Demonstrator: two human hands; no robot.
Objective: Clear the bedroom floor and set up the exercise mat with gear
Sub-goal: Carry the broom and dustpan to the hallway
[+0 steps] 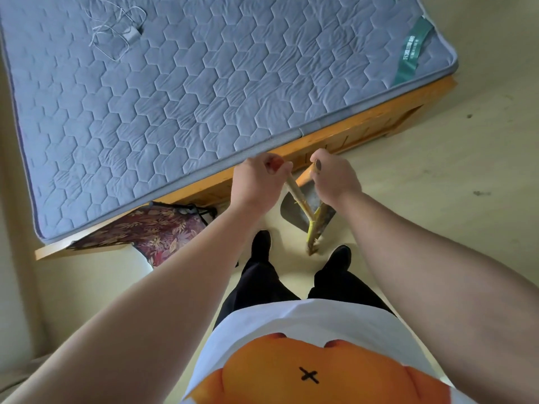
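While sweeping beside bed (204, 83): 2 hands closed, left hand (256, 183) round broom handle (297, 196), right hand (335, 176) round dustpan handle (322, 209); floor (437, 199) clearing apparently underway, mat setup pending.

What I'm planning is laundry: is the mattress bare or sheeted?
Bare: the mattress shows quilting and its green label; a cable lies on it.

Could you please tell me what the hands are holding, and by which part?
The left hand grips the upper end of a pale bamboo stick handle; the right hand grips the top of a yellow-green stick handle, above a grey metal dustpan.
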